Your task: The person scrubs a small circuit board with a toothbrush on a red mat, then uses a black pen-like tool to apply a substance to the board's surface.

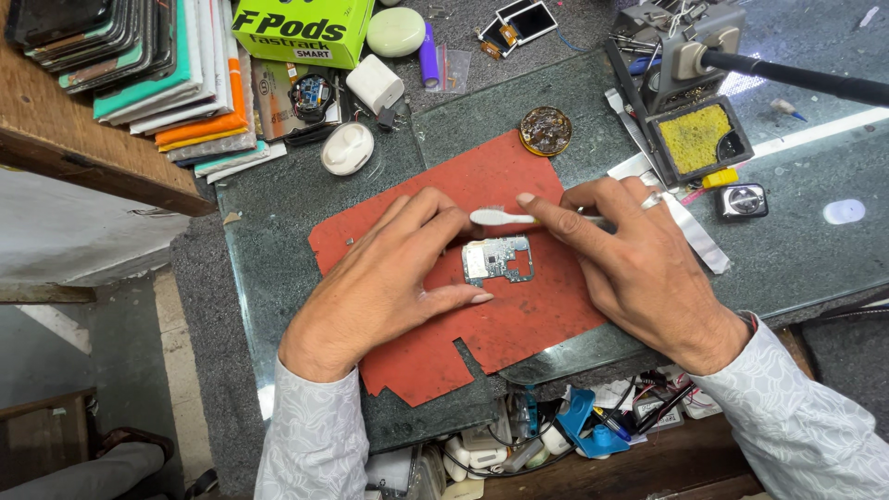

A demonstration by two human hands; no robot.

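Note:
A small phone circuit board (498,260) lies on a red mat (519,315) over a dark glass slab (287,194). My left hand (389,278) rests flat on the mat, with fingertips touching the board's left and lower edges. My right hand (625,255) wears a ring and grips a white toothbrush (495,218). The brush head sits just above the board's top edge.
A soldering iron stand with a yellow sponge (694,139) stands at the back right, with a round flux tin (545,130) beside it. A green box (301,28), stacked phone cases (157,74) and white earbud cases (348,148) crowd the back left. Cables and tools (574,426) fill a tray below.

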